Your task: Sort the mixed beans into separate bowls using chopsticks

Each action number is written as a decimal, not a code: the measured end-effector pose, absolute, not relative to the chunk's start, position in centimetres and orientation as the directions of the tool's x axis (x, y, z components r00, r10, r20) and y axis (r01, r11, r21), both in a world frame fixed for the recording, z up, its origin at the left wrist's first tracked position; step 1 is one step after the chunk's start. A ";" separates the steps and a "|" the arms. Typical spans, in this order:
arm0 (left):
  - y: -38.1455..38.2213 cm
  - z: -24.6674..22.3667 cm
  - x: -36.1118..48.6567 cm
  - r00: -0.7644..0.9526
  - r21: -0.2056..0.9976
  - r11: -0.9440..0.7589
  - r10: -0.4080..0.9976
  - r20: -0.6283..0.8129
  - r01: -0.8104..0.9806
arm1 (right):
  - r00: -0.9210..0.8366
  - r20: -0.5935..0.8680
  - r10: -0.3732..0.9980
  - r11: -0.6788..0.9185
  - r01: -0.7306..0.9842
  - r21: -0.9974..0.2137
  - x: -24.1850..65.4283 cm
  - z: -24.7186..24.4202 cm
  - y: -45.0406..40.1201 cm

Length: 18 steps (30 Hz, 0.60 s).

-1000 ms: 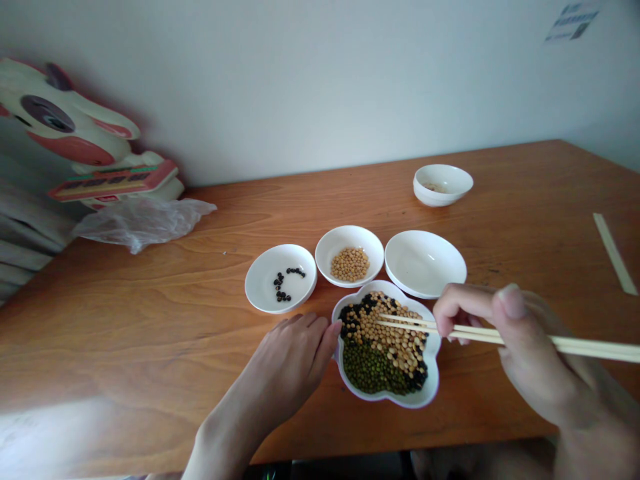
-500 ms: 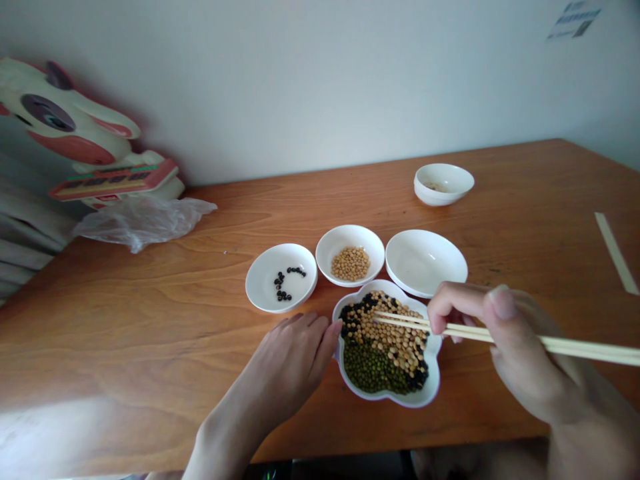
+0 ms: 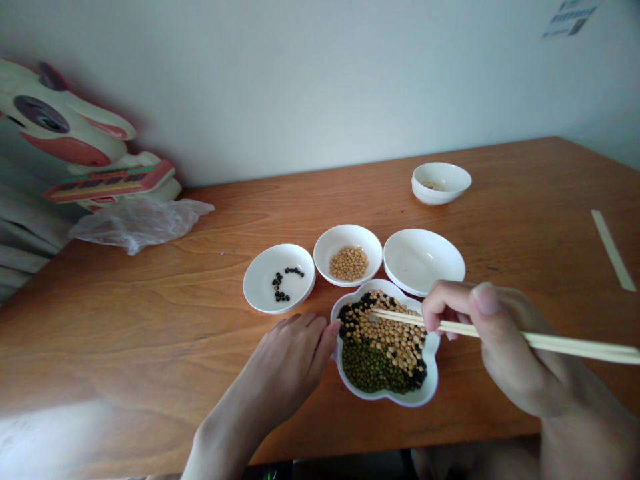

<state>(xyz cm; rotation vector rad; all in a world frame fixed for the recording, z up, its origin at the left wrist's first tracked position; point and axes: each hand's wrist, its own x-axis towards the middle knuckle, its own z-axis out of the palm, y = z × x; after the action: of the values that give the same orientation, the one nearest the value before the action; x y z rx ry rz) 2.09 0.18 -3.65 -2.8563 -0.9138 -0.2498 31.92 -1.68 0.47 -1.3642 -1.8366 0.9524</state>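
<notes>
Wooden chopsticks (image 3: 405, 318) pinched in the right hand (image 3: 505, 340), tips narrowly together above soybeans (image 3: 387, 337), black beans (image 3: 350, 313) and mung beans (image 3: 373, 367) in a flower-shaped white bowl (image 3: 387, 400); any held bean too small to tell. Left hand (image 3: 285, 360) touching the bowl's rim. Around it, a wooden table (image 3: 150, 333) and, just beyond, 3 white dishes (image 3: 423, 263).

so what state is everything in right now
left hand, open, fingertips on the bowl rim
right hand, closed around the chopsticks
wooden chopsticks, tips together over the beans
flower-shaped white bowl, full of black, yellow and green beans
round white dish, few black beans
small white bowl, heaped yellow soybeans
far white bowl, slight residue inside
plastic bag, crumpled
</notes>
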 end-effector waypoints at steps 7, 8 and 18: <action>0.3 -3.5 2.0 0.809 -0.113 -0.804 0.562 0.173 0.583 | -0.249 0.079 0.965 0.191 0.465 -0.865 32.2 0.3 -1.9; 0.4 -3.6 2.0 0.814 -0.121 -0.808 0.554 0.178 0.576 | -0.242 0.073 0.968 0.181 0.465 -0.867 32.2 0.3 -2.0; 0.4 -3.1 2.3 0.778 -0.028 -0.787 0.604 0.172 0.616 | -0.236 0.068 0.969 0.185 0.519 -0.835 32.0 0.8 -1.7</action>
<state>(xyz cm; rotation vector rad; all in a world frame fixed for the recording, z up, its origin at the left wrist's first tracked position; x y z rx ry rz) 2.29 0.40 -3.14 -2.8842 -0.9912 -0.2361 32.02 -1.73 0.82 -1.3963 -1.8457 0.9354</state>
